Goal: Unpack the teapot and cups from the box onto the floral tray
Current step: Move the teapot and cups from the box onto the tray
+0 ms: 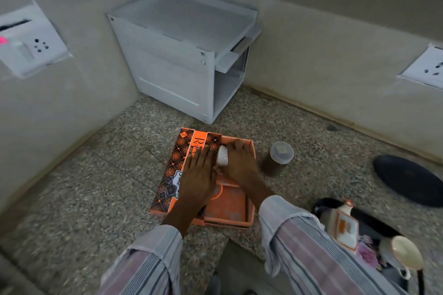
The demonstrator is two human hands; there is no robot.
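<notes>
An orange patterned box [236, 208] lies open on the speckled floor, its lid [178, 163] folded to the left. My left hand [197, 175] rests flat over the lid's edge and the box. My right hand [241, 160] reaches into the box's far end, its fingers touching a white cup [222, 155] that shows between both hands. At the lower right, the dark floral tray [370, 220] carries a white and orange teapot [344, 225] and a cream cup [405, 254] lying on its side.
A lidded plastic jar [279, 157] with brown contents stands just right of the box. A dark round plate [410, 178] lies at the far right. A white storage unit [187, 52] fills the corner behind. Wall sockets [33, 43] sit low on both walls.
</notes>
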